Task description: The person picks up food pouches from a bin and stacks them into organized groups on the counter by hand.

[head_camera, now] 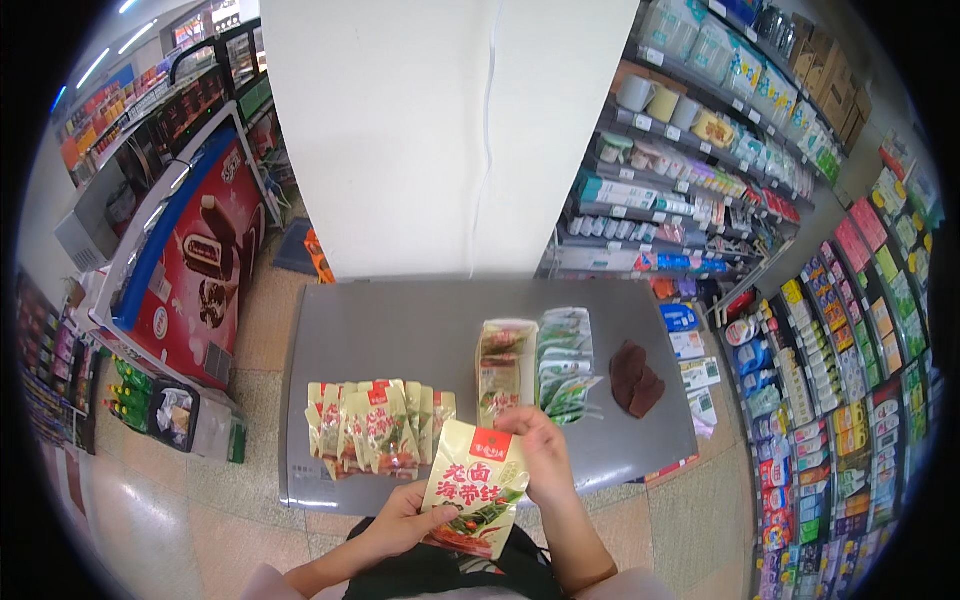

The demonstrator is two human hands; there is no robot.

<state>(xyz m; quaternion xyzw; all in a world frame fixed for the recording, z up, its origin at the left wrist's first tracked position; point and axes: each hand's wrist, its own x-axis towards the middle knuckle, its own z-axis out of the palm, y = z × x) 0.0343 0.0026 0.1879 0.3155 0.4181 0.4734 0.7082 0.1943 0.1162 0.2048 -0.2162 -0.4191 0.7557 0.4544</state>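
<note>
My left hand [411, 520] grips the lower left edge of a cream and red snack pouch [474, 491], thumb on its front. My right hand [541, 454] holds the pouch's upper right corner, near the front edge of a grey table [390, 322]. Similar pouches [382, 427] lie in an overlapping pile on the table's left. Just beyond my right hand is an open carton [506, 326] with pouches of this kind inside. Beside it on the right stand green and white packets [566, 367] in rows. Dark reddish-brown flat pieces [636, 379] lie near the right end.
A white pillar [420, 135] stands against the table's far side. Stocked shop shelves [675, 135] rise on the right. To the left are an ice-cream freezer [202, 255] and a black bin [174, 412] with a bag in it. Papers [697, 371] lie beyond the table's right edge.
</note>
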